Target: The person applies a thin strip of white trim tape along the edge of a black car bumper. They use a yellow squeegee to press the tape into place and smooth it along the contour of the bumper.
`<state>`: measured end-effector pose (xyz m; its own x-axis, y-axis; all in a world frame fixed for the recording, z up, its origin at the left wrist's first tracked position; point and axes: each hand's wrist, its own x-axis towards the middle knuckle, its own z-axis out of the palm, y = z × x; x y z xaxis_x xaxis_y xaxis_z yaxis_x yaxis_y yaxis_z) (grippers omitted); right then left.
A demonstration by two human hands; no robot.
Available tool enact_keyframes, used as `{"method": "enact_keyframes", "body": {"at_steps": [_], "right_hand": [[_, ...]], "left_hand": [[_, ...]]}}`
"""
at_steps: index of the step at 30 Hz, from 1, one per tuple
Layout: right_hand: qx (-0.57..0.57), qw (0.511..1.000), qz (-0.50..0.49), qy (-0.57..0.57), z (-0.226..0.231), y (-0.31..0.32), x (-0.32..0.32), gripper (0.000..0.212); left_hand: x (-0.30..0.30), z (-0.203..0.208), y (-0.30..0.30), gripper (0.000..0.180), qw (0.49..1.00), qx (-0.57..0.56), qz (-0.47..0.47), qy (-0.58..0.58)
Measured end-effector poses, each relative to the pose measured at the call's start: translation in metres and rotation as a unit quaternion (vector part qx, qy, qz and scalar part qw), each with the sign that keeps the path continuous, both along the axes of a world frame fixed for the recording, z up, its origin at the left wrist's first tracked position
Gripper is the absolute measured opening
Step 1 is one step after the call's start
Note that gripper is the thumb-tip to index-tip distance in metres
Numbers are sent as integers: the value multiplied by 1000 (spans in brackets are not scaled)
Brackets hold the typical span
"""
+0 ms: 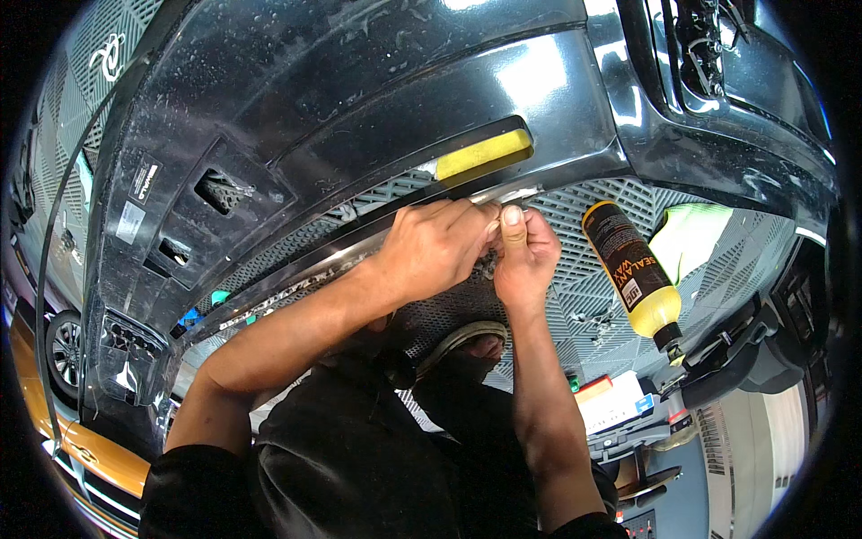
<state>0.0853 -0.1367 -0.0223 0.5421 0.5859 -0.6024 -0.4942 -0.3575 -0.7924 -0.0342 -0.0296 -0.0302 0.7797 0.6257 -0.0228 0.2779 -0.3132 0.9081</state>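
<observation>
A large glossy black car bumper [377,108] fills the upper view, with a long slot along its lower part. My left hand [435,242] is at the bumper's lower edge, fingers curled and pressed together. Right beside it, almost touching, my right hand [525,256] is closed, its thumb pressed against the bent fingers. What the two hands pinch between them is too small and covered to make out. Just above the fingers runs the bumper's shiny rim, with a whitish patch on it. Through the slot a yellow object [485,154] shows.
A bottle [633,269] with yellow liquid and a black label lies right of my hands, beside a pale green cloth [691,238]. Grey grid tiles [575,310] cover the floor. An orange car [99,454] stands at the lower left. My shoe [471,346] is below.
</observation>
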Motion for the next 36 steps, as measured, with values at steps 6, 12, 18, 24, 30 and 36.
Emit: {"method": "enact_keyframes", "body": {"at_steps": [6,12,18,24,30,36], "right_hand": [[1,1000,5,-11,-1,2,1,30],[10,1000,10,-13,-2,5,3,30],[9,1000,11,-6,-5,4,4,30],[15,1000,16,-12,-6,3,5,30],[9,1000,10,-4,-7,2,5,30],[12,1000,4,-3,-7,3,3,31]], "left_hand": [[2,0,2,17,1000,0,0,-4],[3,-3,6,18,1000,-3,-5,-4],[3,-5,6,19,1000,-4,-7,-4],[3,-3,6,17,1000,8,-5,-5],[4,-2,7,19,1000,18,-3,7],[4,-4,5,19,1000,15,6,-7]]}}
